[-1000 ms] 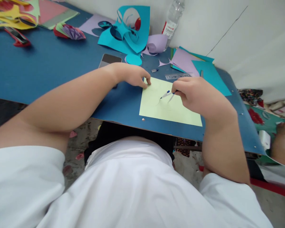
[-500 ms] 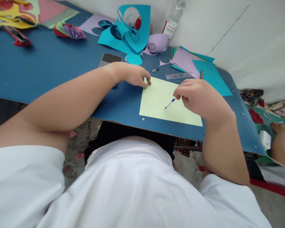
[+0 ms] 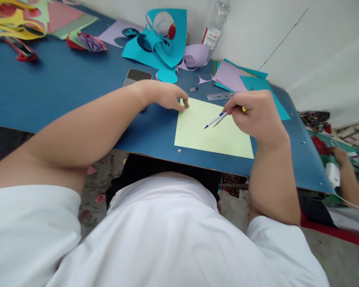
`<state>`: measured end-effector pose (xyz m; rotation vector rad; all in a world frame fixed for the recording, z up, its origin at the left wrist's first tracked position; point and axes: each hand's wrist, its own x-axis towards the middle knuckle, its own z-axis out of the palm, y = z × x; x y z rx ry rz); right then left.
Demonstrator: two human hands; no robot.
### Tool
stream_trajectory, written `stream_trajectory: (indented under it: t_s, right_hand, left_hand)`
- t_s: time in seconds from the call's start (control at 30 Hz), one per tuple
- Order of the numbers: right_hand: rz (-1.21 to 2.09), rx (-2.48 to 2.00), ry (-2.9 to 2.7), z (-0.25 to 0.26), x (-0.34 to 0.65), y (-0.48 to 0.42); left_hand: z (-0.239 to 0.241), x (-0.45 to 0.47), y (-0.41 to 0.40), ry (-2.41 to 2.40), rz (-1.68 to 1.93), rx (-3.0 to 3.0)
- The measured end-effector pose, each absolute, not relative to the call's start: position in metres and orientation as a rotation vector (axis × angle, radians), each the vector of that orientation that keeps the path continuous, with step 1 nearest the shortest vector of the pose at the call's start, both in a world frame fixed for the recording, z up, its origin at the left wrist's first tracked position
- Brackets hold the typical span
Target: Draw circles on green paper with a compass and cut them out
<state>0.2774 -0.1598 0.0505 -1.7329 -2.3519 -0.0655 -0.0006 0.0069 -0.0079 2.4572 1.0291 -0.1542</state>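
A pale green sheet of paper (image 3: 194,133) lies flat near the table's front edge. My left hand (image 3: 170,97) rests at its upper left corner, thumb and forefinger apart with the tips on the paper. Above the right half of the sheet, my right hand (image 3: 253,113) is closed around a drawing compass (image 3: 217,119). One leg carries a white pen with a blue tip, the other is a thin metal point. Both tips slant down to the left over the paper; whether they touch it I cannot tell. A bit of yellow shows between my right fingers.
A clear ruler (image 3: 218,96), blue discs (image 3: 166,76) and a phone (image 3: 137,75) lie beyond my hands. Cut blue paper (image 3: 158,44), a bottle (image 3: 214,34) and stacked sheets (image 3: 231,75) line the wall. A red cutter (image 3: 22,50) lies left. Another person's hand (image 3: 340,156) is at right.
My right hand has lifted and turned, bringing the compass's metal leg into sight beside the pen. My left hand stays at the corner. The other person's hand has moved toward something red.
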Motion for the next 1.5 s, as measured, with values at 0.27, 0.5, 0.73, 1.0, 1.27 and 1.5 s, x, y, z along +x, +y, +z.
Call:
stream_trajectory:
  t_s: [0.27, 0.5, 0.73, 1.0, 1.27, 1.5]
  right_hand:
    - [0.010, -1.404, -2.125, 0.000, 0.308, -0.124]
    - [0.070, -1.313, -2.070, -0.016, 0.317, -0.114]
    - [0.120, -1.326, -2.031, -0.019, 0.326, -0.112]
    - [0.114, -1.321, -2.024, -0.021, 0.333, -0.110]
    - [0.117, -1.332, -2.009, -0.021, 0.331, -0.110]
    - [0.136, -1.387, -1.991, -0.020, 0.330, -0.111]
  left_hand:
    - [-0.014, 0.003, 0.013, 1.084, -0.168, 2.473]
    - [-0.007, 0.005, 0.005, 1.097, -0.175, 2.500]
    - [-0.012, 0.003, 0.012, 1.083, -0.175, 2.506]
    - [-0.014, 0.001, 0.016, 1.058, -0.185, 2.501]
    - [-0.008, 0.004, 0.008, 1.111, -0.183, 2.504]
    - [-0.010, 0.004, 0.010, 1.102, -0.173, 2.505]
